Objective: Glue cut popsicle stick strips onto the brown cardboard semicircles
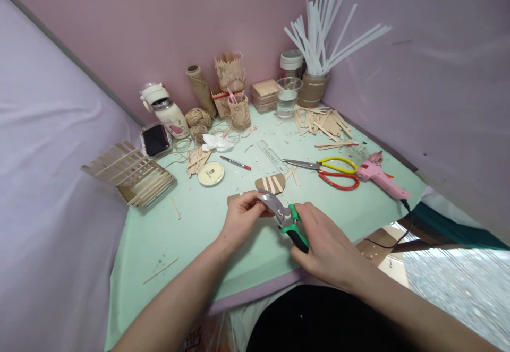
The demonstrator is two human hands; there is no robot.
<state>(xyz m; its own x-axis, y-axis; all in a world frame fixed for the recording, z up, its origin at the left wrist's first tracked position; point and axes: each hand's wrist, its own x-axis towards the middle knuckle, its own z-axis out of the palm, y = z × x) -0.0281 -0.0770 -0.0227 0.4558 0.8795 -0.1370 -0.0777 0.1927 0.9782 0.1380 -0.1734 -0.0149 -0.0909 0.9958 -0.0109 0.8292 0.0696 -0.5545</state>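
Observation:
My right hand (324, 243) is wrapped around the green and black handles of pruning shears (295, 230). The shears' blades (271, 200) stand apart and point left, right at the fingertips of my left hand (244, 215). Those left fingers are pinched together; whatever is between them is small and mostly hidden. Behind that hand shows the edge of a brown cardboard piece (232, 199); whether the hand touches it I cannot tell. Just beyond the blades lies a rounded cardboard piece (271, 183) with pale wooden strips across it.
Right of the hands lie scissors (311, 165) and a pink glue gun (382, 178) with a cord. Further back are a ruler (272, 155), a pen (236, 163), a round lid (211, 173), craft sticks (322, 123) and a cup of water (287, 100). A stick basket (139, 177) stands left.

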